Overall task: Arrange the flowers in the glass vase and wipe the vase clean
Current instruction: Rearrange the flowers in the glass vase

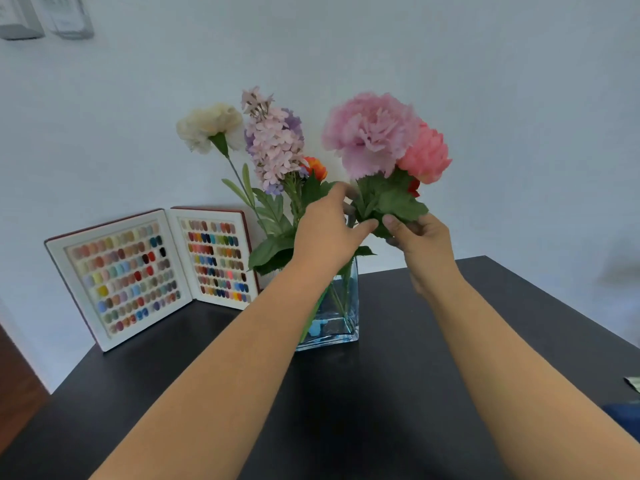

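A square glass vase (346, 317) stands on the black table (398, 393), with blue bits at its bottom. In it are a cream carnation (207, 128), a lilac flower spike (273, 147) and a small orange flower (317, 168). My left hand (329, 233) and my right hand (420, 242) both grip the leafy stems just above the vase, under a big pink carnation (370, 133) and a coral-pink bloom (427, 155). My left forearm hides much of the vase's left side.
An open book of coloured nail samples (152, 271) stands at the back left, against the white wall. A blue object (623, 415) and a greenish scrap (633, 382) lie at the table's right edge.
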